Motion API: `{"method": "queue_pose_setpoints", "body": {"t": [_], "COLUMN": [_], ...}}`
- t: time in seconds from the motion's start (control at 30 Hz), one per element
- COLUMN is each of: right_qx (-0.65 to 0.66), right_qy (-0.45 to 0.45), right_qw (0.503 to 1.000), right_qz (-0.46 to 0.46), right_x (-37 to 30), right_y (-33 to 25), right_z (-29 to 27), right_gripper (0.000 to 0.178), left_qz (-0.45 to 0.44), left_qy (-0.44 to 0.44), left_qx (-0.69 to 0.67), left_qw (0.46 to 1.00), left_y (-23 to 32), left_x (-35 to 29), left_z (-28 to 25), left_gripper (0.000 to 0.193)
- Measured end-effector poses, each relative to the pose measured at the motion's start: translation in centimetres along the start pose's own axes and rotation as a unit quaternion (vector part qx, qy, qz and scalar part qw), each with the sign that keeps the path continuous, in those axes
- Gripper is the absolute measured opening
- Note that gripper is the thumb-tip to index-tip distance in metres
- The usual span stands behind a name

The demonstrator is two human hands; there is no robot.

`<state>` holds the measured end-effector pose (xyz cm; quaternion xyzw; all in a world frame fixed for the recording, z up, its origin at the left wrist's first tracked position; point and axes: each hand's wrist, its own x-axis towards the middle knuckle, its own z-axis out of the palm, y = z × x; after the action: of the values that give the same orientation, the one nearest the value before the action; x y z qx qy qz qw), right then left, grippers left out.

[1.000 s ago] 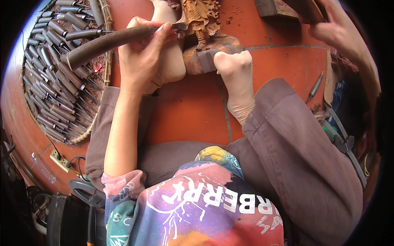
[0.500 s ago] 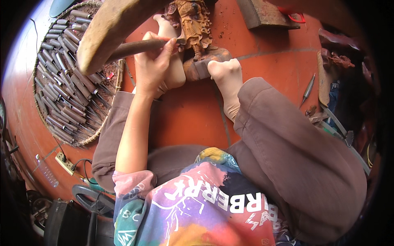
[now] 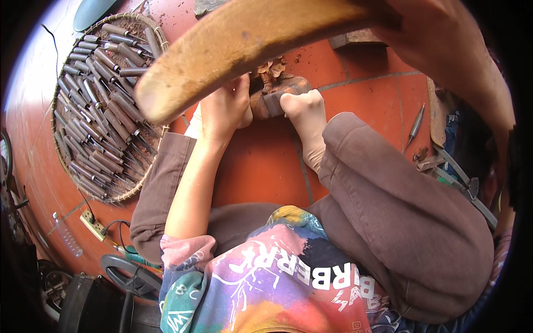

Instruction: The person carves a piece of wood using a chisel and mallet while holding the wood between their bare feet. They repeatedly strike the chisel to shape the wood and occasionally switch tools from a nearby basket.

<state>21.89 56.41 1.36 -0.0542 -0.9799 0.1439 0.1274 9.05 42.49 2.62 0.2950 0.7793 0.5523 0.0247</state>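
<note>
My right hand (image 3: 438,28) grips a curved wooden mallet (image 3: 266,47) at its upper right end. The mallet reaches across the upper middle, close to the camera. Beneath it, my left hand (image 3: 226,108) has curled fingers beside a carved wooden figure (image 3: 272,75). The mallet covers most of the left fingers, and the chisel seen in them a moment before is hidden behind it. Only the figure's lower part shows, standing on a dark wooden base (image 3: 267,105). My bare right foot (image 3: 305,108) touches the base's right side; the left foot is mostly covered by my left hand.
To the left, a round woven basket (image 3: 165,129) holds many wooden-handled carving tools (image 3: 105,111). A power strip (image 3: 92,225) and plastic bottle (image 3: 68,236) lie below it. At right are a pointed tool (image 3: 415,129) and metal bars (image 3: 463,180); a wooden block (image 3: 358,40) sits at the top.
The mallet now spans more of the upper view, and my right hand and forearm have come into sight. My left hand has shifted slightly right and nearer, with its chisel now covered.
</note>
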Motion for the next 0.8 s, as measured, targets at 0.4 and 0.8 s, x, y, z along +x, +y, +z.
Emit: {"method": "queue_pose_setpoints", "body": {"t": [0.4,0.8], "right_qx": [-0.011,-0.019], "right_qy": [0.004,0.036], "right_qw": [1.000,0.999], "right_qz": [-0.004,-0.029], "right_x": [0.1,-0.1], "right_y": [-0.1,0.3], "right_z": [0.1,0.6], "right_gripper": [0.011,0.018], "left_qz": [0.034,-0.106], "left_qy": [-0.003,-0.051], "left_qx": [0.076,-0.260], "left_qw": [0.996,0.958], "left_y": [0.2,-2.1], "left_x": [0.8,1.4], "left_z": [-0.4,-2.1], "left_gripper": [0.010,0.012]}}
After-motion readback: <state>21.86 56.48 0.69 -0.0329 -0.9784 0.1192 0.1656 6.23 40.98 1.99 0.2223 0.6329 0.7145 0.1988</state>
